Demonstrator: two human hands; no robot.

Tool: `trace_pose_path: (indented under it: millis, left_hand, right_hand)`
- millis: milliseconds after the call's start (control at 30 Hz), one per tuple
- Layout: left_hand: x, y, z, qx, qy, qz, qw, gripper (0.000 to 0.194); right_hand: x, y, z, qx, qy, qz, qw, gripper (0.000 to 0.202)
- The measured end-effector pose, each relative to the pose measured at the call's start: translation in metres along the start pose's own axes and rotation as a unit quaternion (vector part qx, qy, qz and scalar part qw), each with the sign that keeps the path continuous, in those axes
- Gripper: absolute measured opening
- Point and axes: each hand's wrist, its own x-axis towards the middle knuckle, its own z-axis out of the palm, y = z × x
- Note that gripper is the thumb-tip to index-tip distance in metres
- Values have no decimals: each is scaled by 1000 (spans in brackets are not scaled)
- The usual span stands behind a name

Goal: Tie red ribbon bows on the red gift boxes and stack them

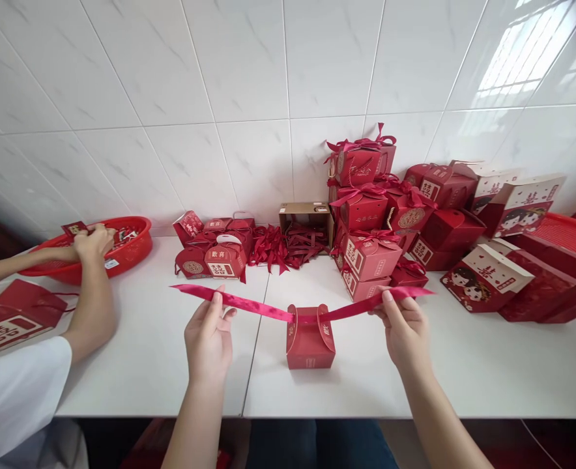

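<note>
A small red gift box (310,352) stands upright on the white table in front of me. One red ribbon (259,306) runs through the slots at its top and spreads out to both sides, held fairly taut. My left hand (210,339) pinches the ribbon's left part between thumb and fingers, its end sticking out past the hand. On the other side, my right hand (405,326) pinches the right part, with the tail pointing outward. Both hands hover above the table, apart from the box.
Ribbon-tied boxes (366,208) are stacked behind on the right, near flat red-and-white bags (486,277). Loose ribbons (310,241) fill a cardboard carton (305,208). Several boxes (214,251) stand back left. A co-worker's hands (92,241) are over a red basket (141,244).
</note>
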Motion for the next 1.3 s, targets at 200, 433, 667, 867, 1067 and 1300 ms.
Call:
trace_pose_path:
  millis: [200,433,667,867,1067,1300]
  left_hand:
    - [-1,21,35,52,-138,78,986,22]
    - [-10,23,65,93,-242,119,958,19]
    - [-21,21,78,109,-300,94,943,23]
    - [-27,26,83,193,-374,122,899,25]
    - [-30,29,83,313,-417,112,846,22]
    - [-21,28,72,216,-451,-63,864,23]
  right_hand:
    - [19,-49,33,-112,-88,-128,982,17]
    - [25,-70,73,-92,-221,-135,961,31]
    - [26,-64,95,-11,-288,-62,956,34]
    - [21,-67,104,-82,-305,-69,946,26]
    - [18,-59,96,-32,-419,-91,903,16]
    - [25,-48,85,-100,-418,-208,879,18]
